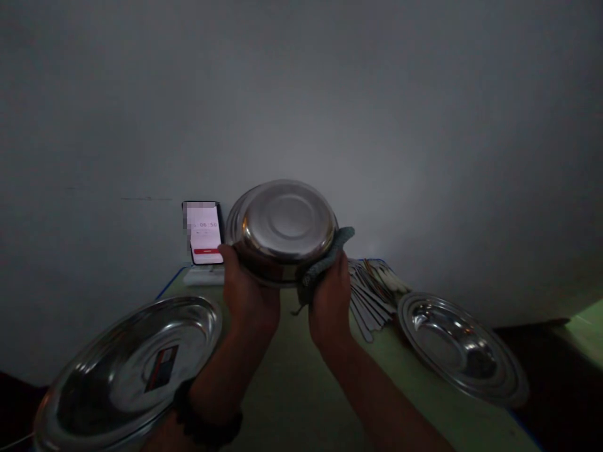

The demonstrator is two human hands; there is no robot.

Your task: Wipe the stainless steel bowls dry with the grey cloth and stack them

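Note:
A round stainless steel bowl (287, 216) is held up over the table, tilted so that its underside faces me. My left hand (247, 298) grips its left rim, thumb on the near side. On the opposite rim my right hand (332, 301) is closed, pressing a dark green-grey cloth (325, 263) against the metal. Part of the cloth sticks out past the bowl's right edge. The far fingers of both hands are hidden behind the bowl.
A large steel basin (94, 376) with a dark label (161, 368) lies at left, a smaller steel bowl (452, 339) at right. Several flat metal utensils (370, 301) fan out beside it. A lit phone (206, 232) stands on a white base against the wall. The table (292, 389) is green.

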